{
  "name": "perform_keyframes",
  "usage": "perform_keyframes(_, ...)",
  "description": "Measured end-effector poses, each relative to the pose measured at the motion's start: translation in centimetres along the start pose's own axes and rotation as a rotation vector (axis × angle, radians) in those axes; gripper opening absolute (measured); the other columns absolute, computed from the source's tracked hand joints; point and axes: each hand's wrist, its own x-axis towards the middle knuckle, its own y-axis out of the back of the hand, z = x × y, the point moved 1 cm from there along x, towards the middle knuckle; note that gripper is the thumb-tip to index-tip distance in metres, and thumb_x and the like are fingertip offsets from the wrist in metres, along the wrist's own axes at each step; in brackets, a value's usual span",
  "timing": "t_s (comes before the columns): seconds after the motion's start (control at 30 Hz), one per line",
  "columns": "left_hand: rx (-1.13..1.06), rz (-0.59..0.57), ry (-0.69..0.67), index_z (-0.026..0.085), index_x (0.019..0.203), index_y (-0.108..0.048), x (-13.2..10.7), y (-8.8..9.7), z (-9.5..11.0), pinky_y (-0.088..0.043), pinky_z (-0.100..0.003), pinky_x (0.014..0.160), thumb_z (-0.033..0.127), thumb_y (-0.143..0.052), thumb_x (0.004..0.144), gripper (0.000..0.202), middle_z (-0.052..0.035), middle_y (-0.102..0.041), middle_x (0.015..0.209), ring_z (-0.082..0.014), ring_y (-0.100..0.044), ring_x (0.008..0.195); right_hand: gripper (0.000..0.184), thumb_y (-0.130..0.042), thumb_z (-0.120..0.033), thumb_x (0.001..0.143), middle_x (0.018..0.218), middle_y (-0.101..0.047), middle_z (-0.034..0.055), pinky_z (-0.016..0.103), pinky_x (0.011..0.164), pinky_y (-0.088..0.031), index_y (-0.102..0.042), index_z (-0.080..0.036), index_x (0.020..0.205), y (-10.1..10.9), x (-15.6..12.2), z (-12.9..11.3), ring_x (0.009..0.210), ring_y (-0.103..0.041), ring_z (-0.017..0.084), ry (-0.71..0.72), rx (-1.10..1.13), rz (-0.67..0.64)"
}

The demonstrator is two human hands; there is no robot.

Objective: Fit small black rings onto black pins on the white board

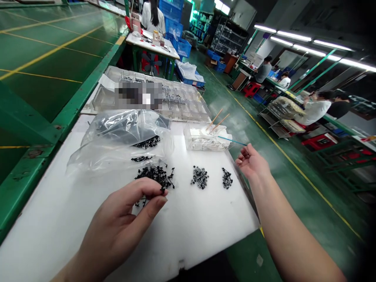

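Observation:
My left hand (126,219) pinches a small black plastic part (162,190) between thumb and forefinger, just in front of a loose pile of black stemmed parts (154,174). My right hand (249,160) is closed on the end of a thin blue stick (232,140). The stick's far end reaches into a clear box (190,145) filled with white, paste-like material (202,141). Between my hands lie a heap of small dark rings (199,177) and a smaller group of black stemmed parts (226,178).
Two wooden sticks (220,120) stand in the clear box. A clear plastic bag (117,129) holding black parts lies behind the pile. Beyond it is a compartmented tray (188,92). A green frame (63,133) borders the white table (205,235) on the left. Several people sit farther off.

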Motion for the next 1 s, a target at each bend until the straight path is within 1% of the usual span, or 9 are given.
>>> perform_keyframes(0.1, -0.031, 0.003, 0.03, 0.034, 0.108, -0.071, -0.1, -0.1, 0.1, -0.057, -0.025, 0.08, 0.018, -0.067, 0.109, 0.016, 0.002, -0.075, 0.101, -0.0161, -0.071, 0.093, 0.024, -0.075, -0.044, 0.097, 0.074, -0.057, -0.0063, 0.024, 0.047, -0.035, -0.059, -0.026, 0.098, 2.0, -4.0, 0.1, 0.055, -0.046, 0.011, 0.202, -0.146, -0.035)
perform_keyframes(0.17, -0.051, -0.001, 0.039, 0.034, 0.109, -0.07, -0.2, -0.1, 0.1, -0.056, -0.025, 0.081, 0.018, -0.067, 0.109, 0.017, 0.002, -0.074, 0.102, -0.0158, -0.07, 0.094, 0.024, -0.081, -0.043, 0.09, 0.079, -0.065, -0.0035, 0.027, 0.056, -0.044, -0.068, -0.026, 0.101, 2.6, -7.9, 0.8, 0.063, -0.054, 0.013, 0.337, -0.294, -0.128)
perform_keyframes(0.23, -0.064, -0.012, 0.047, 0.034, 0.11, -0.071, -0.3, -0.2, 0.1, -0.056, -0.026, 0.081, 0.018, -0.067, 0.11, 0.016, 0.0014, -0.073, 0.102, -0.0163, -0.069, 0.094, 0.02, -0.088, -0.039, 0.082, 0.081, -0.073, 0.0013, 0.033, 0.066, -0.05, -0.075, -0.024, 0.089, 2.4, -12.0, 1.8, 0.07, -0.063, 0.018, 0.39, -0.482, -0.323)
perform_keyframes(0.27, -0.068, -0.014, 0.049, 0.033, 0.11, -0.071, -0.3, -0.2, 0.1, -0.056, -0.027, 0.081, 0.019, -0.067, 0.11, 0.015, 0.001, -0.073, 0.102, -0.0168, -0.069, 0.094, 0.016, -0.086, -0.037, 0.082, 0.081, -0.074, 0.0019, 0.036, 0.069, -0.052, -0.077, -0.025, 0.086, 2.0, -13.7, 2.3, 0.071, -0.064, 0.02, 0.419, -0.558, -0.387)
perform_keyframes(0.37, -0.066, -0.014, 0.063, 0.032, 0.109, -0.072, -0.5, -0.2, -0.2, -0.055, -0.03, 0.083, 0.021, -0.068, 0.111, 0.012, -0.0001, -0.073, 0.103, -0.0182, -0.069, 0.095, 0.01, -0.078, -0.036, 0.087, 0.086, -0.075, 0.0039, 0.041, 0.077, -0.052, -0.077, -0.027, 0.084, 0.7, -17.0, 3.8, 0.076, -0.065, 0.024, 0.501, -0.747, -0.462)
perform_keyframes(0.5, -0.079, -0.01, 0.075, 0.032, 0.111, -0.072, -0.5, -0.3, -0.5, -0.054, -0.031, 0.083, 0.022, -0.069, 0.111, 0.01, -0.0006, -0.073, 0.105, -0.0187, -0.068, 0.096, 0.014, -0.073, -0.039, 0.093, 0.092, -0.074, 0.0071, 0.042, 0.077, -0.051, -0.073, -0.026, 0.087, -0.4, -17.6, 5.0, 0.082, -0.066, 0.027, 0.568, -0.905, -0.439)
perform_keyframes(0.63, -0.098, -0.013, 0.069, 0.033, 0.112, -0.072, -0.5, -0.3, -0.3, -0.054, -0.031, 0.084, 0.02, -0.069, 0.111, 0.013, 0.0003, -0.074, 0.105, -0.0176, -0.069, 0.096, 0.015, -0.066, -0.034, 0.099, 0.096, -0.074, 0.0081, 0.043, 0.082, -0.054, -0.072, -0.025, 0.089, -0.3, -17.5, 5.2, 0.086, -0.069, 0.028, 0.624, -0.974, -0.472)
perform_keyframes(0.83, -0.12, -0.017, 0.057, 0.032, 0.109, -0.073, -0.5, -0.3, 0.1, -0.053, -0.032, 0.085, 0.019, -0.071, 0.109, 0.013, 0.0001, -0.074, 0.104, -0.0181, -0.069, 0.098, 0.015, -0.064, -0.03, 0.101, 0.103, -0.077, 0.0092, 0.044, 0.087, -0.058, -0.077, -0.024, 0.099, 0.3, -17.6, 5.3, 0.089, -0.072, 0.027, 0.69, -0.986, -0.532)
perform_keyframes(1.0, -0.118, -0.025, 0.055, 0.03, 0.109, -0.072, -0.4, -0.3, 0.1, -0.054, -0.032, 0.085, 0.018, -0.07, 0.109, 0.012, -0.0008, -0.075, 0.103, -0.0181, -0.07, 0.097, 0.016, -0.062, -0.03, 0.101, 0.099, -0.076, 0.0083, 0.043, 0.083, -0.058, -0.076, -0.025, 0.094, 0.4, -17.4, 5.2, 0.089, -0.073, 0.027, 0.745, -0.906, -0.531)
